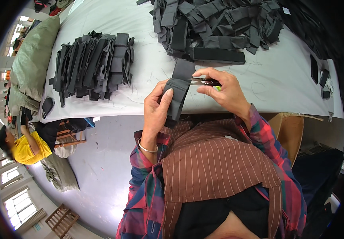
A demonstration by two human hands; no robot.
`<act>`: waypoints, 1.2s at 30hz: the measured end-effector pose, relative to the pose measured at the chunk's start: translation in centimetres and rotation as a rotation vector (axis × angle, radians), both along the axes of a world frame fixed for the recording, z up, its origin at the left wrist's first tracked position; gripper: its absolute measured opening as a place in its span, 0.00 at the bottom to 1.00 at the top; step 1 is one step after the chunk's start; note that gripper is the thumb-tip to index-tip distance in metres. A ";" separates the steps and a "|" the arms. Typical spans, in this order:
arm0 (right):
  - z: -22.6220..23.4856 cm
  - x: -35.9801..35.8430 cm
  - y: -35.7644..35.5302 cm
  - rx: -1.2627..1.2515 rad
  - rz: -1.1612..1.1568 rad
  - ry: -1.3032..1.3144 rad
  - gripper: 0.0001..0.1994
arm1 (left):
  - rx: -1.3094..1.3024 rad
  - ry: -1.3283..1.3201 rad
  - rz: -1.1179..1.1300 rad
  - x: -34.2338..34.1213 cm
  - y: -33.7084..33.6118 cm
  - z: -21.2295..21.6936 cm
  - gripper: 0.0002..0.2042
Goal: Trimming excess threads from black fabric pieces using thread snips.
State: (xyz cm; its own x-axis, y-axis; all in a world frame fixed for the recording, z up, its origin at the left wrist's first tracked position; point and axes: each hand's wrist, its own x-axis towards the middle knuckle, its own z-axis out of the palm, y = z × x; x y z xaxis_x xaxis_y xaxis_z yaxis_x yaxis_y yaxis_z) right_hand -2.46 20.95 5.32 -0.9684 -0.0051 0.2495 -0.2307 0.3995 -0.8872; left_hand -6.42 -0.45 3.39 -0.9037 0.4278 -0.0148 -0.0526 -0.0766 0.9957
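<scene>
left hand (pixel 159 104): 1 strip (pixel 178 93) | right hand (pixel 228 91): 1 snips (pixel 204 82) | 2 piles (pixel 94 65) (pixel 220 24)

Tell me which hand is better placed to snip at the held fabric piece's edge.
The right hand, probably: it holds the dark snips, blades pointing toward the dark fabric piece, while the left hand grips that piece.

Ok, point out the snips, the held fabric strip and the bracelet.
Snips (pixel 208 83): head view, on the black middle section.
Held fabric strip (pixel 179 90): head view, middle of its dark face.
Bracelet (pixel 148 151): head view, lower curve of the silvery band.
</scene>
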 end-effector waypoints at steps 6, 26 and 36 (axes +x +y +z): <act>0.4 1.0 0.2 0.222 0.004 0.064 0.10 | -0.005 -0.026 -0.025 0.4 0.2 0.5 0.11; 1.0 1.4 -0.9 0.342 -0.134 0.325 0.08 | 0.050 -0.020 -0.067 0.9 0.2 0.7 0.08; 1.1 1.5 -1.8 0.541 -0.162 0.455 0.10 | 0.045 -0.073 -0.109 1.2 0.3 1.1 0.08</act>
